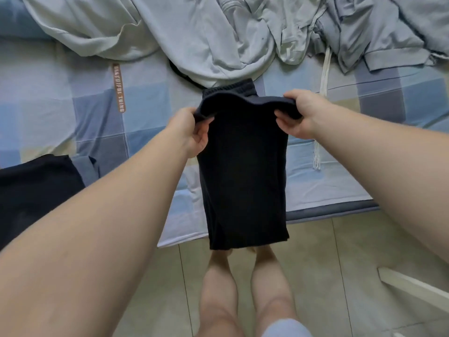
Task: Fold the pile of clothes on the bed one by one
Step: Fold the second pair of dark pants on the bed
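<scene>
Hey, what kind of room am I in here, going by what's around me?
Most likely a bedroom: a bed with a blue checked sheet, a heap of pale unfolded clothes on it, a tiled floor beside it. The left hand and right hand hold up a dark garment.

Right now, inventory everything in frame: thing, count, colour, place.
bed sheet: 1, blue, grey and cream checks, across the upper frame
held garment: 1, black, hanging over the sheet's near edge
dark garment: 1, black, on the sheet at left
loose clothes: a pile, pale grey and grey-blue, far side
cord: 1, white, trailing from the pile at right
floor: beige tiles, near side
hands: 2, left hand and right hand each pinch a top corner of the held garment
legs: 2, bare, bottom centre
</scene>
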{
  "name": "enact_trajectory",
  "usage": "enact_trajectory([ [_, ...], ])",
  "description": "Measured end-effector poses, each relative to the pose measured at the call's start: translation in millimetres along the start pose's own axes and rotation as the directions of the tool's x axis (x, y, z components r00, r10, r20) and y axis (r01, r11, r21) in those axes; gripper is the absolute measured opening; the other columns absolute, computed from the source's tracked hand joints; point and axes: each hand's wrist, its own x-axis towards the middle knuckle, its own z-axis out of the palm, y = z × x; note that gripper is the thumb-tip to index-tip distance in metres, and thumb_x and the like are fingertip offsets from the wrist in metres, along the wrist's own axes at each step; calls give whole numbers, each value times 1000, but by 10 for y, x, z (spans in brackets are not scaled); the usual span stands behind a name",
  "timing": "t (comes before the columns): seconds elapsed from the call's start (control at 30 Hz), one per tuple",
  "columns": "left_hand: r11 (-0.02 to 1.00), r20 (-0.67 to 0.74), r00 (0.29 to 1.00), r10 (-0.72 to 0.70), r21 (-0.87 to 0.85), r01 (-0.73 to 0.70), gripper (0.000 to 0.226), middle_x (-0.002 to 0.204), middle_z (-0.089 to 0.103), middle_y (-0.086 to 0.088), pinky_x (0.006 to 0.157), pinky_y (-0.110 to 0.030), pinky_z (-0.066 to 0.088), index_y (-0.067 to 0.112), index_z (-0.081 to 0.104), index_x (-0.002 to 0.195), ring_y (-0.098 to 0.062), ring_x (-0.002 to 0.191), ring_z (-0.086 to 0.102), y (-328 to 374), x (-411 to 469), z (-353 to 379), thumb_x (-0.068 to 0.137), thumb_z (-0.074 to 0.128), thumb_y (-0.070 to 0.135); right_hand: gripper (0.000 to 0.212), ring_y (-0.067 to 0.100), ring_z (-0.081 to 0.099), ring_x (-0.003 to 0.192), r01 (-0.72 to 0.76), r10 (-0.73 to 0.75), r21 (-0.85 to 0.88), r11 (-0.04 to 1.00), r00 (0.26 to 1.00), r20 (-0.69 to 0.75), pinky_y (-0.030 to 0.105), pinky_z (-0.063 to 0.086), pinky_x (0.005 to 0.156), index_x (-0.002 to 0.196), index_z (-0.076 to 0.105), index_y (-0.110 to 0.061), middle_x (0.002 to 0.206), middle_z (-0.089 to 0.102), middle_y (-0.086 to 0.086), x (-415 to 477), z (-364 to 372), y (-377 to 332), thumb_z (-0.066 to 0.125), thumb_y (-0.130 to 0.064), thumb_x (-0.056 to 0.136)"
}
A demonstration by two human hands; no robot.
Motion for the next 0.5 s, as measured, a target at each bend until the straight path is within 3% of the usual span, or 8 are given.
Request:
enact_trajectory([
  [0.1, 996, 65, 994, 87, 25, -89, 35, 118, 70, 6, 71, -26, 48, 23, 58, 136, -9, 90, 69, 21, 398, 11, 104, 47, 32, 15, 19, 61, 122, 19, -29, 57, 998, 984, 177, 39, 54, 90, 114, 57, -26, 147, 53, -2, 458, 122, 41, 60, -30, 100],
  [0.17, 987, 88, 989, 118, 95, -126, 40, 133, 63, 7, 75, -29, 50, 27, 52, 143, -14, 103, 69, -72, 591, -35, 105, 47, 39, 31, 21, 47, 138, 7, -18, 48, 999, 972, 234, 46, 46, 105, 129, 54, -28, 155, 43, -7, 690, 101, 226, 62, -32, 99],
  [0.23, 970, 42, 990, 137, 197, -142, 38, 131, 64, 8, 77, -30, 52, 28, 55, 139, -16, 106, 69, -256, 728, -113, 103, 50, 39, 48, 21, 47, 139, 4, 7, -48, 999, 975, 222, 46, 44, 105, 143, 49, -28, 152, 48, -8, 870, 1, 499, 64, -33, 97],
  [0.33, 926, -101, 964, 244, 319, -201, 23, 111, 69, 9, 75, -28, 53, 28, 64, 119, -14, 102, 67, -656, 853, -256, 97, 60, 34, 57, 19, 51, 131, 63, -29, -305, 950, 993, 115, 41, 45, 100, 147, 46, -28, 144, 55, -5, 1032, -221, 951, 68, -33, 94],
  [0.37, 896, -149, 941, 305, 379, -231, 27, 111, 67, 8, 75, -27, 51, 26, 65, 120, -14, 102, 65, -817, 893, -323, 95, 63, 34, 59, 19, 52, 127, 89, -67, -381, 920, 995, 71, 39, 46, 100, 147, 47, -28, 143, 54, -4, 1068, -302, 1100, 69, -33, 93],
  [0.43, 809, -209, 885, 416, 529, -256, 45, 130, 57, 7, 84, -28, 46, 25, 58, 132, -14, 111, 58, -1144, 960, -479, 90, 68, 38, 64, 19, 53, 121, 139, -153, -501, 854, 988, 12, 37, 45, 99, 148, 45, -26, 144, 51, -2, 1131, -477, 1389, 71, -32, 91],
  [0.5, 777, -198, 889, 414, 585, -232, 62, 137, 48, 9, 90, -27, 44, 26, 47, 139, -9, 113, 53, -1492, 978, -632, 85, 74, 42, 72, 21, 50, 127, 169, -216, -620, 766, 976, -1, 39, 44, 104, 150, 39, -24, 149, 44, 0, 1172, -673, 1676, 73, -34, 87],
])
